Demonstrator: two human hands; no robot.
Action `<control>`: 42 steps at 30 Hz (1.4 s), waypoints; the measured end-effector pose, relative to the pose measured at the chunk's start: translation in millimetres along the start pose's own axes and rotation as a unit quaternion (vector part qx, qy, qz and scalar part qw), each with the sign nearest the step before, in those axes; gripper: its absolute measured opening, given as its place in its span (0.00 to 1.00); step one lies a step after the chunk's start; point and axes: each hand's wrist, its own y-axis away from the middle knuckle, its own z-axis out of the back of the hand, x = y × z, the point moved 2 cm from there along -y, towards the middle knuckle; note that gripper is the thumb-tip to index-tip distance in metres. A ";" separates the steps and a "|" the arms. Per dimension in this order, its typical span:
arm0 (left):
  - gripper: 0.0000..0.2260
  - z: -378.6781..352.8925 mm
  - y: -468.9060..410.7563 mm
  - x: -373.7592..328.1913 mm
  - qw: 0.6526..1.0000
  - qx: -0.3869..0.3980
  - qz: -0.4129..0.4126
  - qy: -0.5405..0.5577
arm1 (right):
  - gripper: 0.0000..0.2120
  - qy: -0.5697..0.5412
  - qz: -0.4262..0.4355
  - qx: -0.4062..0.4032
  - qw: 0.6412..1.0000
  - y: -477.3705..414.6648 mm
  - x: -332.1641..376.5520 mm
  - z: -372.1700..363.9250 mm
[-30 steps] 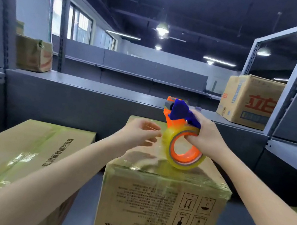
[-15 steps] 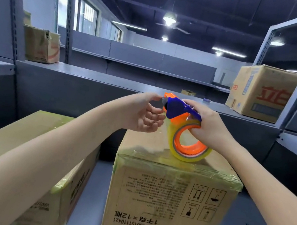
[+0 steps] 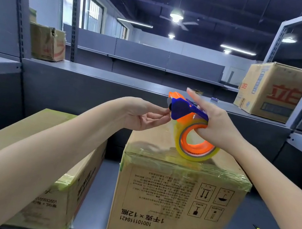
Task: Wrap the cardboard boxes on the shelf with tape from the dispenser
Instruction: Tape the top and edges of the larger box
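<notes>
While the right hand [image 3: 217, 129] gripped the tape dispenser [image 3: 187, 118], its roll resting on top of the middle box [image 3: 179, 189] on the shelf [image 3: 104, 196], the left hand [image 3: 146, 115] pinched at the dispenser's front; fingertips [image 3: 164, 116] so near the cutting edge could get nicked, or the tape end might slip and restick.

Round white ceiling lamps [image 3: 176, 16] and tall windows [image 3: 92, 14] on my left light things brightly; soft shadow lies on the taped brown cardboard box [image 3: 152, 150]; grey metal shelf uprights [image 3: 20, 12] bow at the edges.
</notes>
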 end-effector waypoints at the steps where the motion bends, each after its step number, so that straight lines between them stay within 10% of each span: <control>1: 0.03 3.1 1.4 0.0 1.000 0.000 0.012 0.004 | 0.43 0.002 0.002 0.008 1.000 -0.6 3.2 0.3; 28: 0.09 79.6 37.3 44.1 0.984 -0.126 -0.021 -0.127 | 0.39 0.290 0.051 0.287 0.912 19.3 40.7 46.0; 42: 0.11 94.3 39.4 68.3 0.975 -0.145 -0.037 -0.163 | 0.37 0.350 0.089 0.307 0.880 11.7 60.9 19.1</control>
